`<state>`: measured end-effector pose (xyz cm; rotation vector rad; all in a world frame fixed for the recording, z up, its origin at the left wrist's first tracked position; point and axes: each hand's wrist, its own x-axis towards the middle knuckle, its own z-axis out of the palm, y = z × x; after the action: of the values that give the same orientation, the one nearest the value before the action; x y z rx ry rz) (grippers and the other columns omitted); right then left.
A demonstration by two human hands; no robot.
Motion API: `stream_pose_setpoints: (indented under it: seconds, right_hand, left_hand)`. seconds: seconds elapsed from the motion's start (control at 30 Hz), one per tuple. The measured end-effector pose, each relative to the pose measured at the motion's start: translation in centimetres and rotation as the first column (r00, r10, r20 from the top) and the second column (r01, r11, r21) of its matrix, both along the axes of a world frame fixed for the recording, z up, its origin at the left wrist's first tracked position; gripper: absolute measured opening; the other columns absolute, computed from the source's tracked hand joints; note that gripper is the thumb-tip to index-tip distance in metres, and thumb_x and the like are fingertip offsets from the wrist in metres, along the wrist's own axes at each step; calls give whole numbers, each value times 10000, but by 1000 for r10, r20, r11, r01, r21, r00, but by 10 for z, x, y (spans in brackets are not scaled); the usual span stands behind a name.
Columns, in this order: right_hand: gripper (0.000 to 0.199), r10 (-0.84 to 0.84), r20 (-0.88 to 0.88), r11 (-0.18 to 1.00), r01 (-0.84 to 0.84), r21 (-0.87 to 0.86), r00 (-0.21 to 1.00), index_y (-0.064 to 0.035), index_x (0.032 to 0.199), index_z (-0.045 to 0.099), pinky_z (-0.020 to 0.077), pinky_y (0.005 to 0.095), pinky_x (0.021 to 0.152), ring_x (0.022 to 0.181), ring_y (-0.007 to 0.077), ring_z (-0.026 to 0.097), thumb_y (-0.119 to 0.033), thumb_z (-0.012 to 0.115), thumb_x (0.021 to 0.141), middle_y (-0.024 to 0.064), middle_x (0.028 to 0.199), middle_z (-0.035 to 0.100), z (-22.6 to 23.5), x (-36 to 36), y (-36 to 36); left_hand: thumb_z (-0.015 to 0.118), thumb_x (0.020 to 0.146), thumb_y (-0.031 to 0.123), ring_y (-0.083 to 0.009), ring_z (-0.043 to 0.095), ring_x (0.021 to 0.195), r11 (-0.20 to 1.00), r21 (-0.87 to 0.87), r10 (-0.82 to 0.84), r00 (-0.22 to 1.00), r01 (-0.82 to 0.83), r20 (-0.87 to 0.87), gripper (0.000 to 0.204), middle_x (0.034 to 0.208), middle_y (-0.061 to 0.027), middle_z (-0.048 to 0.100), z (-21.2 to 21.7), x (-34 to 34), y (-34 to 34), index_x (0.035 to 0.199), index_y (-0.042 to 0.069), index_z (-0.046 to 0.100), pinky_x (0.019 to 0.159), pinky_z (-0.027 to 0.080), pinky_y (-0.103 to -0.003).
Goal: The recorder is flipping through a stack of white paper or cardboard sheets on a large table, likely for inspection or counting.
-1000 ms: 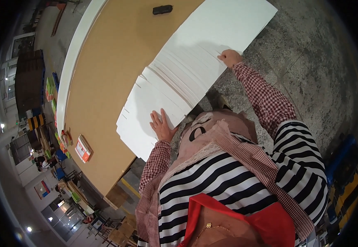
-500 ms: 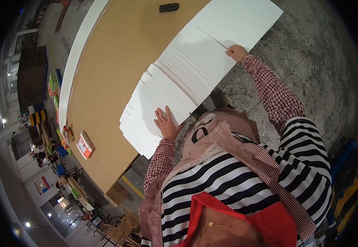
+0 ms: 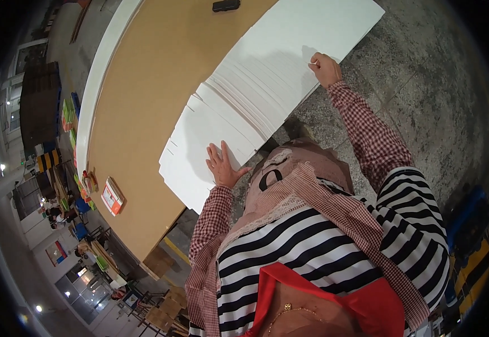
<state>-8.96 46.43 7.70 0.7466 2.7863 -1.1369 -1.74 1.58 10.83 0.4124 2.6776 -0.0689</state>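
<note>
Since the earlier frames, both our hands have shifted slightly along the fanned stack of white sheets [image 3: 255, 106], and the right hand has travelled further up toward its far end.

Left to right: a small orange-and-white box [image 3: 112, 196] sits on the tan table top [image 3: 143, 95], well apart from the stack. Our left hand [image 3: 222, 166] lies flat on the near end of the sheets, fingers spread and open, palm pressing down, gripping nothing. The stack's long axis runs diagonally from this hand, up and rightward, toward the far right corner. Our right hand [image 3: 325, 68] rests at the stack's right-hand edge, fingers curled against it; we cannot tell whether they pinch a sheet or merely touch the edge. The left hand is nearer the body; the right is at fuller reach.

A dark object [image 3: 226, 5] at the top edge is cut off. Our chin and clothing hide the table's near edge. Sheet count is not discernible.
</note>
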Motion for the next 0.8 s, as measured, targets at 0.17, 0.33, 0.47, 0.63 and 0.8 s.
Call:
stream_pose_setpoints:
  seconds: [0.17,0.33,0.47,0.63,0.8]
  right_hand:
    - [193,69,167,998,-70,1,984,-77,864,684,530,409,753,863,260,659,-264,703,824,117,899,682,-5,8,-14]
    - [313,36,173,998,-43,34,984,-39,946,672,523,409,779,876,258,651,-317,735,817,119,925,680,3,10,-26]
    - [417,103,152,961,-58,-271,983,2,961,671,506,372,730,775,222,622,-400,685,852,117,847,665,2,-4,-17]
    - [452,291,252,948,-245,-201,923,-12,996,693,498,416,774,855,306,647,-441,577,916,143,905,698,-21,-33,-12]
    - [367,283,377,954,-299,-16,882,-62,1012,704,508,452,854,950,339,644,-386,550,936,156,999,690,-32,-35,-19]
  left_hand:
    - [831,512,669,-411,36,1469,999,-29,-40,999,39,-32,1402,1577,-249,21,3,0,-1,1551,149,46,1110,188,-640]
    - [835,501,673,-408,12,1470,1000,-12,-13,998,13,-64,1411,1579,-247,0,-1,2,1,1552,159,45,1112,164,-647]
    - [825,503,690,-399,-41,1473,1000,-10,18,999,-18,-35,1415,1581,-249,-34,-2,2,2,1553,164,36,1125,110,-647]
    - [798,547,703,-404,-33,1472,1000,-9,-1,998,1,-56,1374,1579,-257,-28,-2,3,2,1553,153,41,1121,114,-649]
    - [811,589,653,-406,-14,1473,1000,-13,13,998,-14,-56,1329,1579,-259,-20,0,3,5,1552,150,45,1124,125,-638]
